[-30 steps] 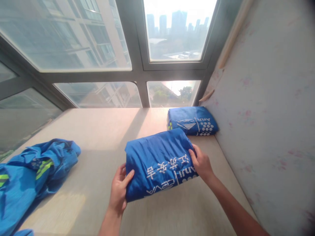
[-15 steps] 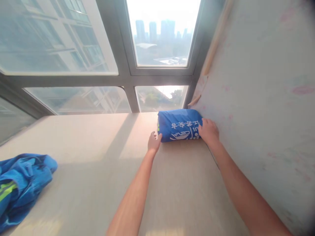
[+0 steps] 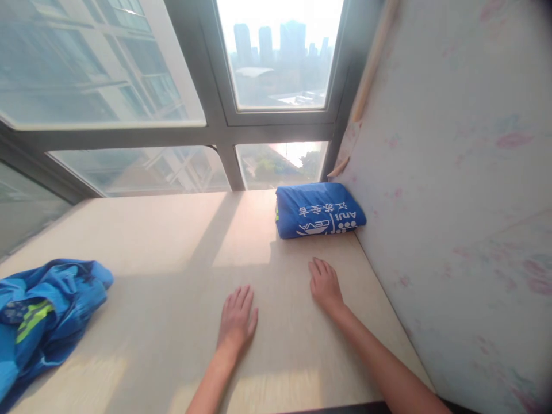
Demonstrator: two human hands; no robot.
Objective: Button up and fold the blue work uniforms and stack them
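Note:
A folded blue garment with white printed lettering lies at the back right of the pale wooden surface, against the wall. My right hand is just in front of it, apart from the cloth, holding nothing, with its fingers stretched forward. Further left and nearer, my left hand is over the bare wood with fingers outstretched and thumb apart. At the left edge lies a crumpled blue garment with a yellow-green stripe, partly cut off by the frame; neither hand touches it.
Tall windows with a grey frame border the far side of the surface. A wall with faded floral paper rises along the right. Paper is peeling at the corner near the window. A dark edge shows at the bottom right.
Both hands have let go of the folded garment and drawn back toward me, the left one also moving left. The folded garment stays by the wall. The view has shifted slightly.

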